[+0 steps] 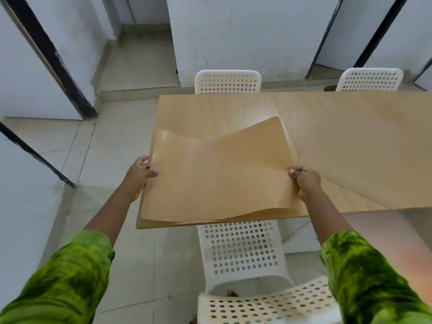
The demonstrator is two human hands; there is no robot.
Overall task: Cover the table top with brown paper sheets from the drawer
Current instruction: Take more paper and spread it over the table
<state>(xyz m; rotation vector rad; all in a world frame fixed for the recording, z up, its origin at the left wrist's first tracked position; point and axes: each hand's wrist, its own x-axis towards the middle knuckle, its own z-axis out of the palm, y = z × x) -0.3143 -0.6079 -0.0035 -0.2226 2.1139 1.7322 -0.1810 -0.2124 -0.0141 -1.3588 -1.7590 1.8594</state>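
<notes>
A brown paper sheet (219, 176) hangs wavy just above the near left corner of the light wooden table (205, 108). My left hand (139, 175) pinches its left edge, thumb on top. My right hand (304, 181) grips its right edge in a closed fist. The sheet's near edge curls over the table's front edge. Another brown sheet (369, 155) lies flat and skewed over the table's right part, and a further sheet (297, 106) lies flat at the back beyond it. The table's far left area shows bare wood.
A white perforated plastic chair (243, 249) stands right below me, tucked against the table's front edge. Two more such chairs (228, 81) (370, 79) stand at the far side. Tiled floor lies to the left, with white walls and dark door frames around.
</notes>
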